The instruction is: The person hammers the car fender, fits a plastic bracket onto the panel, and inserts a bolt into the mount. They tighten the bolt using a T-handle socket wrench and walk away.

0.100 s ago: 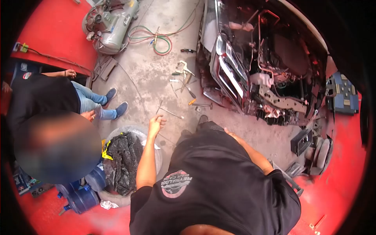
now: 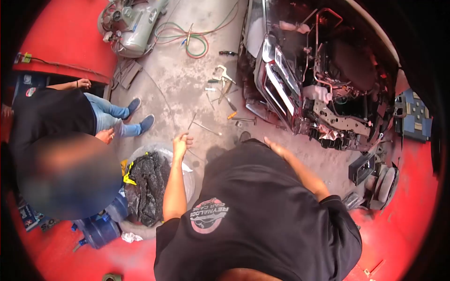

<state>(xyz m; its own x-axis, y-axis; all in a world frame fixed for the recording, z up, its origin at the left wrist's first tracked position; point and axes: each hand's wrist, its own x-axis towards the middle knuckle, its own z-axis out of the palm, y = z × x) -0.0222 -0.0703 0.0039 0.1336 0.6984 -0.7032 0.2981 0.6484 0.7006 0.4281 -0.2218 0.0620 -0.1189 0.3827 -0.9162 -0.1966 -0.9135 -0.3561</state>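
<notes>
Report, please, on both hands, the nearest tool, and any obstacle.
Left hand loosely curled, seemingly empty. Right hand beside shirt, grip unclear. T-shaped tool on floor beyond left hand. No obstacle seen between them.

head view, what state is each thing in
Left hand, partly open, nothing visible in it
Right hand, fingers extended
Vehicle front, engine bay exposed
Hoses, loosely looped
T-shaped bar, lying flat
Orange-handled tool, lying flat
Black plastic, crumpled
Blue jug, on its side

The grey floor (image 2: 185, 100) (darkly blotched in places) lies between red surfaces (image 2: 61, 37).
</notes>
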